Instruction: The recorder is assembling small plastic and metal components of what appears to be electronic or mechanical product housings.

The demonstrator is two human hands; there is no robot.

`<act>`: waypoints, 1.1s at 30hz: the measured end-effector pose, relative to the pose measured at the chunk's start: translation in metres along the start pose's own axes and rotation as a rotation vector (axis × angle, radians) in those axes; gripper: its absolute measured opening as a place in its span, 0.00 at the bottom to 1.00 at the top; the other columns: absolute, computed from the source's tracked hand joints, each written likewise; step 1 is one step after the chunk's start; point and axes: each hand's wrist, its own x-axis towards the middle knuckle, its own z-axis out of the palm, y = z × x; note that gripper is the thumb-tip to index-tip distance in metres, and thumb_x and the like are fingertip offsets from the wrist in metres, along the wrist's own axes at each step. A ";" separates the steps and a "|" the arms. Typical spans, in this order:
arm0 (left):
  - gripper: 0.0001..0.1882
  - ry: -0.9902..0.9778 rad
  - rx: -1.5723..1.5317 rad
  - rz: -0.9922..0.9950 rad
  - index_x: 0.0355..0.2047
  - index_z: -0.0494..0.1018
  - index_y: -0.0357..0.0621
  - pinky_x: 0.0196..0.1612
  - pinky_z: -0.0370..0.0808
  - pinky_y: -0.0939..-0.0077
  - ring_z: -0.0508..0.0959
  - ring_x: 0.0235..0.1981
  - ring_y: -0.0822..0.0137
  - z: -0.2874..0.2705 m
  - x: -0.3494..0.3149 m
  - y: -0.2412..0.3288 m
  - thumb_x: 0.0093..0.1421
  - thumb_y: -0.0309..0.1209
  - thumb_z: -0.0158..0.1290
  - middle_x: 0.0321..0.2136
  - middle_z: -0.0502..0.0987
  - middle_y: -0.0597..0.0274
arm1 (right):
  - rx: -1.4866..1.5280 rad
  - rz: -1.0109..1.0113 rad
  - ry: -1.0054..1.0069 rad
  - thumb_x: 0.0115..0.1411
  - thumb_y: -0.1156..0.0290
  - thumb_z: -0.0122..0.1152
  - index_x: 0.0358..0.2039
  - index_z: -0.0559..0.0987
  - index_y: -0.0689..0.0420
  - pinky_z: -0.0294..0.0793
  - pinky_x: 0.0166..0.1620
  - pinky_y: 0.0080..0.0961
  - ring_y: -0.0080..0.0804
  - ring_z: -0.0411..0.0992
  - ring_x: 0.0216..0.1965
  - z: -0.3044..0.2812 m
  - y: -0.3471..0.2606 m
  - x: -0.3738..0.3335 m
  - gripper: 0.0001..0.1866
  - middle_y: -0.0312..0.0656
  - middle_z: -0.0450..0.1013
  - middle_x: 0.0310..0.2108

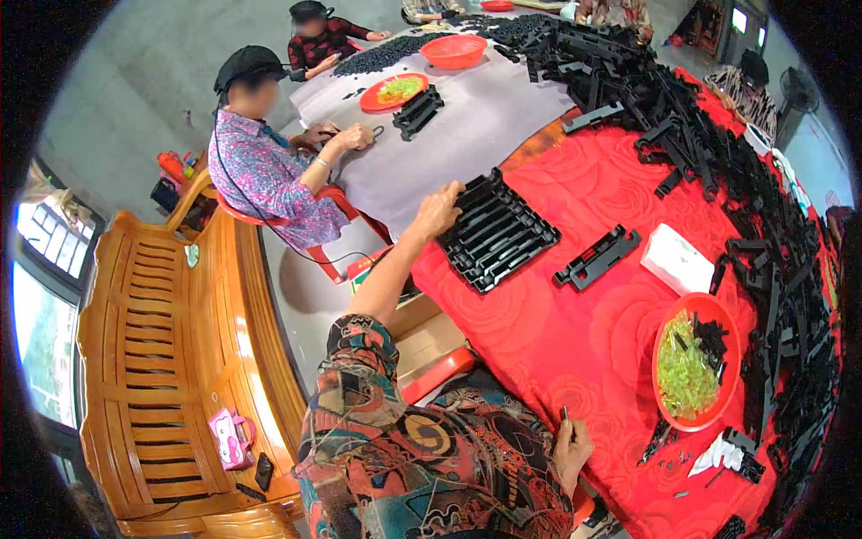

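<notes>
My left hand (438, 212) reaches to the near-left end of a row of long black plastic parts (499, 232) lying side by side on the red tablecloth. Its fingers curl over the outermost part at that end. Beside my lap, at the table's edge, my right hand (572, 449) is closed, with the tip of a thin dark rod (565, 413) sticking up from the fingers; the rest of it is hidden. A single black plastic part (597, 258) with red showing through it lies to the right of the row.
An orange bowl (660, 400) holds yellow-green and black small pieces. Near it are a white box (678, 258) and a white crumpled piece (714, 456). Black parts (628, 85) heap along the far right. A co-worker (269, 166) sits left; a wooden bench (166, 359) stands behind.
</notes>
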 end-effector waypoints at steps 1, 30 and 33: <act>0.25 0.005 -0.031 -0.006 0.47 0.64 0.43 0.45 0.71 0.55 0.74 0.43 0.44 0.007 0.000 0.002 0.47 0.25 0.57 0.39 0.74 0.46 | -0.014 -0.004 0.012 0.60 0.70 0.53 0.27 0.73 0.64 0.60 0.22 0.29 0.28 0.59 0.18 0.000 0.000 -0.001 0.09 0.44 0.63 0.15; 0.33 0.226 0.264 -0.097 0.52 0.64 0.40 0.45 0.70 0.55 0.72 0.44 0.46 -0.014 0.011 0.036 0.48 0.40 0.61 0.42 0.72 0.44 | -0.079 0.000 -0.010 0.59 0.71 0.54 0.27 0.74 0.62 0.66 0.25 0.35 0.46 0.69 0.20 -0.005 -0.009 -0.003 0.08 0.50 0.69 0.19; 0.23 0.400 0.102 0.140 0.47 0.68 0.39 0.44 0.70 0.57 0.73 0.41 0.48 -0.010 0.006 0.069 0.52 0.34 0.58 0.40 0.73 0.46 | -0.097 -0.041 0.012 0.60 0.73 0.53 0.30 0.74 0.61 0.67 0.26 0.35 0.45 0.70 0.22 -0.006 -0.008 -0.003 0.06 0.50 0.69 0.21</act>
